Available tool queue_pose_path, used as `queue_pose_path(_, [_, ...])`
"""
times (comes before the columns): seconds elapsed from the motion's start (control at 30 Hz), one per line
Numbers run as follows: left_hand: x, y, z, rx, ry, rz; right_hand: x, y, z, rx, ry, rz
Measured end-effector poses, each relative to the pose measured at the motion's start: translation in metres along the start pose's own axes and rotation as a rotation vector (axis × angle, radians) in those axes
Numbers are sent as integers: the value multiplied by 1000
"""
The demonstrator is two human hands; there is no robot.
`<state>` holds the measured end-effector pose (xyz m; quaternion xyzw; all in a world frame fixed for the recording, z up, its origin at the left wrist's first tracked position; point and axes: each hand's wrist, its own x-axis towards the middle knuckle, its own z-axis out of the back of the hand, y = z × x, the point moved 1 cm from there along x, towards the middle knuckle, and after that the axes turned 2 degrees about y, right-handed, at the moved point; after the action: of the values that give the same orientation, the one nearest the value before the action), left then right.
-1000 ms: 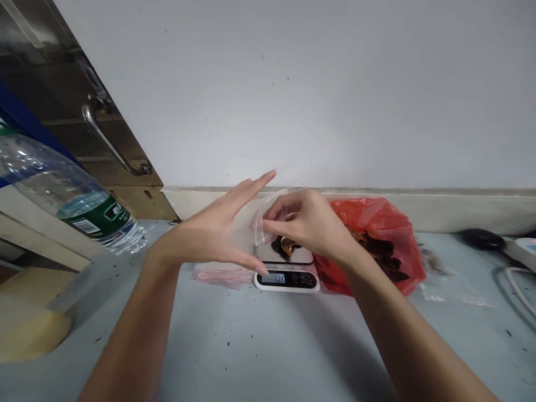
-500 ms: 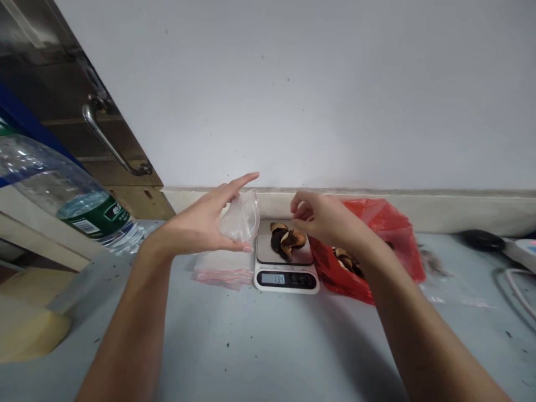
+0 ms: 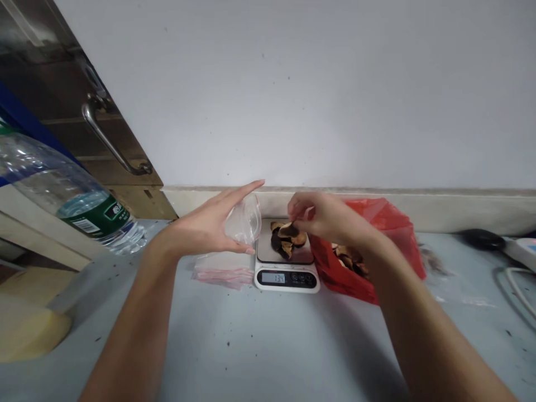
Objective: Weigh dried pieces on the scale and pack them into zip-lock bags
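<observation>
My left hand [image 3: 209, 228] is just left of the scale, thumb and forefinger spread wide, holding a clear zip bag [image 3: 246, 220] between them with its mouth toward the scale. Some of its fingers are hidden behind the bag. Above the scale's plate, my right hand [image 3: 320, 216] pinches a dried mushroom slice [image 3: 288, 229]. More dried mushroom slices [image 3: 287, 248] lie on the plate of the white kitchen scale [image 3: 259, 283], whose display looks to read 13.4. Under my right forearm, a red plastic bag [image 3: 397, 245] lies open with further slices inside.
A stack of clear zip bags [image 3: 224, 273] with pink strips lies left of the scale. At far left is a large water bottle [image 3: 79, 201]. A clear plastic bag [image 3: 439, 273] and a black object [image 3: 481, 239] are on the right. The wall [image 3: 268, 111] rises behind.
My right hand now has a mushroom slice raised between its fingertips over the pile. My left hand, with the zip bag, has shifted slightly right. The display looks unchanged.
</observation>
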<state>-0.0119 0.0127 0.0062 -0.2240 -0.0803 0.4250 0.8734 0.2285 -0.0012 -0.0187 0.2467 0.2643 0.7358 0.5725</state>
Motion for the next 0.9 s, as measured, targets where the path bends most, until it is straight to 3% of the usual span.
queue_pose_path(0.13, [0, 3, 0, 13, 1, 0, -20, 3, 37, -61, -124, 74])
queue_pose_path(0.33, [1, 4, -2, 23, 24, -7, -43, -10, 68, -275, -290, -10])
queue_pose_path(0.53, [1, 6, -2, 35, 23, 11, -41, 8, 59, -206, -339, 94])
queue_pose_path(0.9, [-1, 4, 0, 42, 45, 52, -23, 21, 25, -207, -84, 55])
